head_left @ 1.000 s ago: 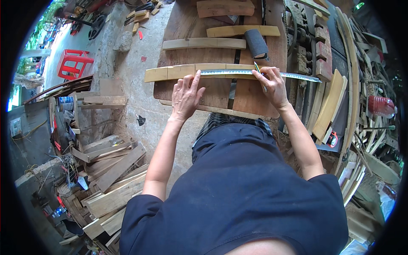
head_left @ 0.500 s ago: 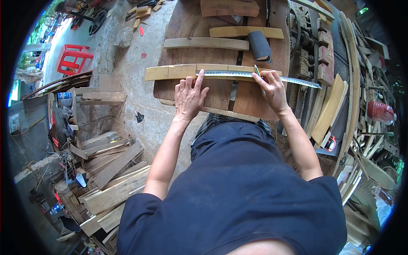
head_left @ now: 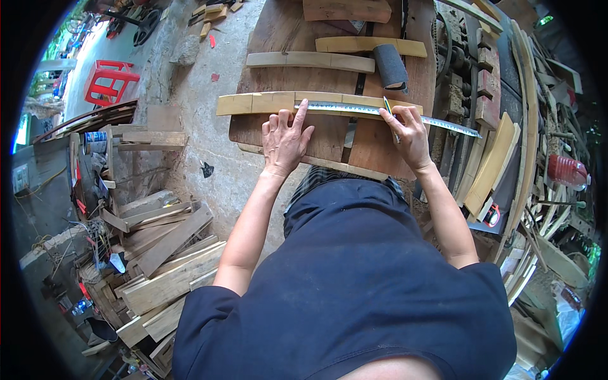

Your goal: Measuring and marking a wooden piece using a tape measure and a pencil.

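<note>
Hands are positioned over the near part of the wooden surface (head_left: 297, 79), one at each side of a measuring tape (head_left: 345, 107). Left hand (head_left: 286, 140): palm down, fingers spread, index finger extended and its tip on the left end of the tape. Right hand (head_left: 411, 134): pinching a pencil (head_left: 387, 103) between thumb and fingers, point directed away from the body, with the fingers at the tape. The tape lies along the near edge of a long wooden strip (head_left: 256, 102); its right portion extends past the strip and over the right edge of the surface. The strip lies crosswise, bears several transverse lines, and overhangs the surface at the left. Beyond it lie a pale wooden piece (head_left: 310, 60), a yellowish wooden piece (head_left: 354, 44) and a dark grey cylinder (head_left: 389, 65), whose far end overlaps the yellowish piece in view
</note>
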`<act>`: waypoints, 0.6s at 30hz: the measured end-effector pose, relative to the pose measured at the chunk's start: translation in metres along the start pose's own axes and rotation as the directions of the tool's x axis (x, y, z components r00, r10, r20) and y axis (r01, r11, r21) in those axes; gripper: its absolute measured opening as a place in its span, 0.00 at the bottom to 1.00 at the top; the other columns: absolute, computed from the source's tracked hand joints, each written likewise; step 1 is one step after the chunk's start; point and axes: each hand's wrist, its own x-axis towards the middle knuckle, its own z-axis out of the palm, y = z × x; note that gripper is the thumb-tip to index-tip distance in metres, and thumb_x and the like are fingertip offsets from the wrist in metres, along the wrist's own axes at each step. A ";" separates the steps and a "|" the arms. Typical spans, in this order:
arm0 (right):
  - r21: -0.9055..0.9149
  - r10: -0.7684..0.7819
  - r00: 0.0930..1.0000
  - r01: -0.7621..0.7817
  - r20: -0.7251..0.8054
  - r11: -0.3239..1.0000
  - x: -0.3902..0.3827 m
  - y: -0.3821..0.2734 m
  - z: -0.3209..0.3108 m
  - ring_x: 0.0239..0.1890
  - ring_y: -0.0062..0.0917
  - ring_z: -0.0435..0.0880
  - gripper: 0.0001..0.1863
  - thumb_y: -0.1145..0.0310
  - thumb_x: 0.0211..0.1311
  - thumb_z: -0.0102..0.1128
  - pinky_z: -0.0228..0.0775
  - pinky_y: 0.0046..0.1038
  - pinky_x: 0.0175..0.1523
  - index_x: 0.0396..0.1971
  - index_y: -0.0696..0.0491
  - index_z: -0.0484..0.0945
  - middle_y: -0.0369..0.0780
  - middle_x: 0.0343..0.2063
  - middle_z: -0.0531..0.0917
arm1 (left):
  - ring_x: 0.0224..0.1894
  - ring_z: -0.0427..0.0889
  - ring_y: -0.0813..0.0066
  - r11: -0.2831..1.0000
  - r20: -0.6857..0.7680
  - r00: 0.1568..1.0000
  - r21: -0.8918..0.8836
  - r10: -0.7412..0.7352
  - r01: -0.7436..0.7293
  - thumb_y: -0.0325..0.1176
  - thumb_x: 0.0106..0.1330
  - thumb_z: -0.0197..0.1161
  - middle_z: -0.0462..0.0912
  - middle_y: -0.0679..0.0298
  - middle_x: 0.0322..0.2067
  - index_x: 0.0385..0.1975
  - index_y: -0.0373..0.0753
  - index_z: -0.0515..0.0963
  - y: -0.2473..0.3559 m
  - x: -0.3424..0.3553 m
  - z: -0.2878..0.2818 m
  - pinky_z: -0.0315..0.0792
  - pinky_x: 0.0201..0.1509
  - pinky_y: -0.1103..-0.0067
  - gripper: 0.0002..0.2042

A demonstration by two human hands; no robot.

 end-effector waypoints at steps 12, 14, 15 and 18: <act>0.282 0.233 0.963 -0.188 -0.138 0.941 0.039 -0.028 -0.013 0.40 0.32 0.83 0.13 0.67 0.69 0.67 0.76 0.33 0.46 0.51 0.52 0.87 0.40 0.37 0.84 | 0.45 0.70 0.65 1.000 -0.008 1.000 0.020 -0.017 0.018 0.49 0.68 0.66 0.68 0.65 0.43 0.75 0.56 0.66 -0.002 -0.002 0.001 0.65 0.51 0.67 0.34; 0.619 0.394 0.919 -0.310 0.002 0.722 0.056 -0.040 -0.006 0.39 0.33 0.87 0.10 0.68 0.70 0.65 0.77 0.31 0.47 0.46 0.54 0.88 0.42 0.35 0.87 | 0.45 0.70 0.65 1.000 -0.009 1.000 0.018 -0.010 0.010 0.49 0.68 0.66 0.68 0.65 0.43 0.75 0.56 0.65 -0.002 -0.001 0.001 0.65 0.50 0.67 0.34; 0.658 0.386 0.922 -0.290 -0.002 0.696 0.063 -0.043 0.001 0.38 0.29 0.89 0.10 0.68 0.72 0.64 0.79 0.28 0.45 0.43 0.57 0.88 0.43 0.35 0.89 | 0.45 0.70 0.65 1.000 -0.002 1.000 0.024 -0.010 0.010 0.49 0.68 0.66 0.69 0.65 0.43 0.75 0.57 0.65 -0.002 0.000 0.001 0.65 0.50 0.67 0.34; 0.797 0.413 0.893 -0.377 0.179 0.472 0.083 -0.054 0.022 0.35 0.23 0.88 0.12 0.65 0.72 0.65 0.79 0.26 0.41 0.43 0.59 0.88 0.42 0.32 0.89 | 0.45 0.70 0.65 0.999 0.006 1.000 0.029 -0.014 0.014 0.49 0.68 0.66 0.69 0.65 0.43 0.75 0.57 0.65 -0.002 0.001 0.001 0.65 0.50 0.67 0.34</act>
